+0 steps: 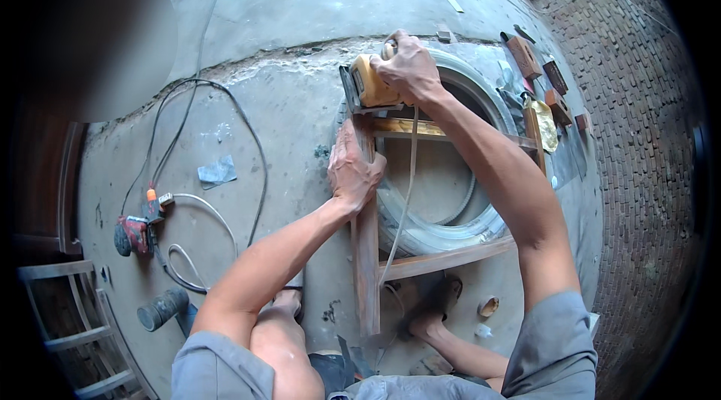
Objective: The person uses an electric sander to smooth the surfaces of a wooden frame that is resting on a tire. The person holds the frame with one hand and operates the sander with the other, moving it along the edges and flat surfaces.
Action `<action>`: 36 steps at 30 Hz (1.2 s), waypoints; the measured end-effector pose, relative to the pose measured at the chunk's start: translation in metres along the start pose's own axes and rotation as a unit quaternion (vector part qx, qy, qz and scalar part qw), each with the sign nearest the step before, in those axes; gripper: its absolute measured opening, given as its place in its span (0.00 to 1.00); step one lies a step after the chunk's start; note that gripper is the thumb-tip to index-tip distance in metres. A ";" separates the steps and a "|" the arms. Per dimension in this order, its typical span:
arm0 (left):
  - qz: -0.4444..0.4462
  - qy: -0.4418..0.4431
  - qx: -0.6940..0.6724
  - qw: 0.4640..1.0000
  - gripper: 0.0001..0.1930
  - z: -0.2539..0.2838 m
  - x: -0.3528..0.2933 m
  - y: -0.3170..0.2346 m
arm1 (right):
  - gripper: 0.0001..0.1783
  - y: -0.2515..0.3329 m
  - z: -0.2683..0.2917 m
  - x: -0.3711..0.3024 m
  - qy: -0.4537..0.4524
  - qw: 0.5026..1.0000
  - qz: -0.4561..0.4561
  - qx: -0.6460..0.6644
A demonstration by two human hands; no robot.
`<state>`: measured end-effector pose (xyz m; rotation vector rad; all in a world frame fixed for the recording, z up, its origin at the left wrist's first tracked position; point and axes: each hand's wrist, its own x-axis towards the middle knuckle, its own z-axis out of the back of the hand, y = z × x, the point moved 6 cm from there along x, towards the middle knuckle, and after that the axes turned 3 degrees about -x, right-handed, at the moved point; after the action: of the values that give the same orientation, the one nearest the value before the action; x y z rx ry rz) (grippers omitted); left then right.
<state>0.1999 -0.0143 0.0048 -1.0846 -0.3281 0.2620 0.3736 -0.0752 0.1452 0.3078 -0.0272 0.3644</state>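
My right hand [409,73] is closed over the top of a yellow power sander [371,86]. The sander's flat plate is tilted and sits at the far end of a wooden frame [366,265], by its upper left corner. Whether the plate touches the wood is hard to tell. My left hand [353,167] wraps round the frame's left rail just below the sander, the fingers partly hidden. Beneath the frame lies a dusty, pale tyre [443,236]. A whitish cord [412,167] runs from the sander down across the frame toward me.
On the left lie a red power tool [134,236], looped black cables [251,129], a grey cylinder [159,310] and a ladder-like frame [82,338]. Several bricks [523,58] line the right, beside brick paving [638,114]. A blue scrap [217,172] is on the concrete.
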 end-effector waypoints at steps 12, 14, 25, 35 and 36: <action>0.029 0.061 -0.084 0.994 0.48 -0.001 -0.063 0.002 | 0.29 0.037 -0.014 0.055 0.081 0.990 -0.029 -0.108; 0.034 0.067 -0.086 0.993 0.49 -0.001 -0.064 0.004 | 0.28 0.034 -0.016 0.063 0.087 0.992 -0.032 -0.087; 0.043 0.080 -0.075 0.993 0.49 0.006 -0.089 0.009 | 0.27 0.044 -0.012 0.016 0.020 0.994 0.002 -0.106; 0.040 0.088 -0.060 0.993 0.48 0.004 -0.091 0.005 | 0.27 0.040 -0.015 0.040 0.071 0.993 -0.022 -0.092; 0.032 0.085 -0.058 0.994 0.48 0.005 -0.091 0.005 | 0.26 0.039 -0.016 0.046 0.067 0.993 -0.024 -0.092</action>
<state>0.1137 -0.0418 -0.0096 -1.2244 -0.1568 0.2081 0.4029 -0.0200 0.1454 0.1002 0.0784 0.3319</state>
